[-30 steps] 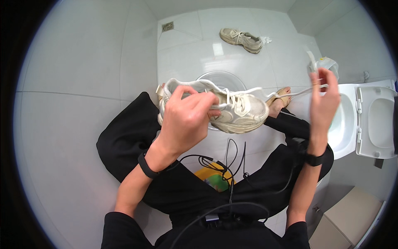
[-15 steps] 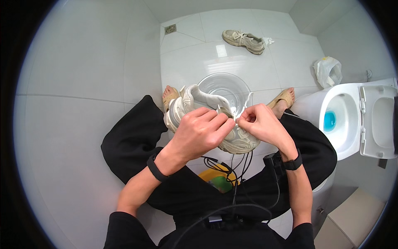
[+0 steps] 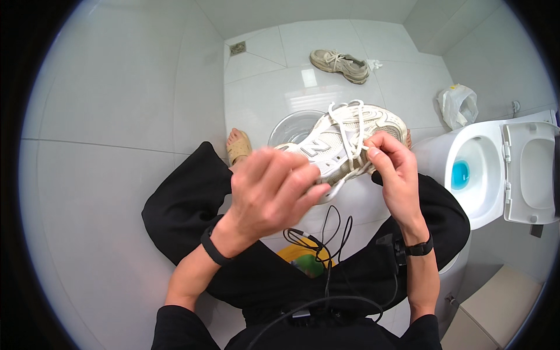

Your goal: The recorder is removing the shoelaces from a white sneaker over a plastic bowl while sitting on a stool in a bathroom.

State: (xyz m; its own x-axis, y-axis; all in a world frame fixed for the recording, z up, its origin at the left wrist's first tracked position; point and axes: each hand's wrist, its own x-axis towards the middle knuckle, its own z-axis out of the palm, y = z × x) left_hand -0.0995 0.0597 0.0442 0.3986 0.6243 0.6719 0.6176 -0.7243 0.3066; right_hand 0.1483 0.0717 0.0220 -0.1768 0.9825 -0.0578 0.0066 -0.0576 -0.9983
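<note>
- Glossy white ceramic toilet [image 3: 477, 220], lid raised, at the person's right.
- Round clear plastic basin [image 3: 291, 125] on the pale tiled floor, between the feet.
- Off-white mesh-and-leather sneaker [image 3: 324, 140], held up before the person, toe to the right, partly covering the basin from view.
- Matching dingy off-white sneaker [image 3: 339, 66], lying beyond the basin.
- Left hand [image 3: 271, 189]: fingers curled and blurred at the held sneaker's heel end; whether they grip, I cannot tell.
- Right hand [image 3: 396, 172]: thumb and forefinger pinch the lace.
- Thin white cord lace [image 3: 361, 122], looped across the sneaker: lace-working seems the step in hand; the next move calls for a steady shoe and sure pinch.
</note>
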